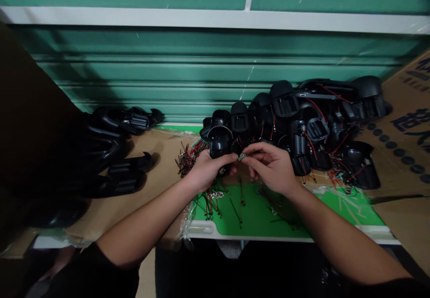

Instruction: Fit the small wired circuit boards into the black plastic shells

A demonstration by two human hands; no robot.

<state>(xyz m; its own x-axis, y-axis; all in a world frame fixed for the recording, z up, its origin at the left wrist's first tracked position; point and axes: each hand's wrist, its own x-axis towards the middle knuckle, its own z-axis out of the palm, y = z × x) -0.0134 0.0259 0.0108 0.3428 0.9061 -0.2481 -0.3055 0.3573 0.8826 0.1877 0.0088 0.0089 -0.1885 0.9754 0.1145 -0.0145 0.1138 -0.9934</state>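
Observation:
My left hand (208, 169) is wrapped round a rounded glossy black housing (221, 142), above the green work surface. Between the thumb and fingers of my right hand (270, 166) is a small green circuit board (242, 156), close to the left thumb tip. Thin dark wires with small connectors (241, 193) lie on the green mat (262, 219) below my hands. A bundle of red and black wires (188, 158) sits just left of the housing, partly behind my left hand.
Black housings with red wires (316, 128) are heaped at the right, beside a printed cardboard box (403, 132). More black parts (124, 172) lie on cardboard at the left. A green ribbed wall (161, 70) stands behind. At the lower left, part of another person shows.

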